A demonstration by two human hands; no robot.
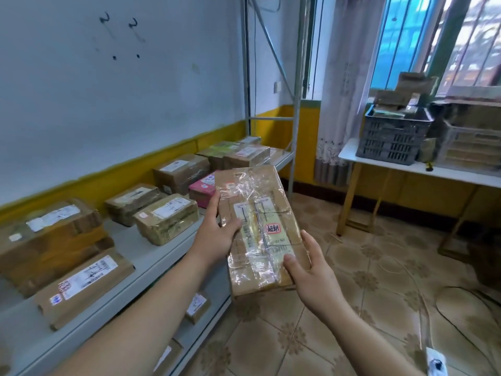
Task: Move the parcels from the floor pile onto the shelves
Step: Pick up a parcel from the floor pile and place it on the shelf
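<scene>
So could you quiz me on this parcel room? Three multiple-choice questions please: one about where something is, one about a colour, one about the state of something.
1. Where is the dark plastic crate?
A. on the white table by the window
B. on the floor
C. on the shelf

2. What colour is the small box among the brown parcels on the shelf?
A. blue
B. pink
C. black

3. How is the taped parcel held?
A. in one hand
B. lying on the floor
C. in both hands

Answers:
1 A, it stands on the white table.
2 B, it is pink beside brown cartons.
3 C, the left hand and right hand each grip a side.
</scene>
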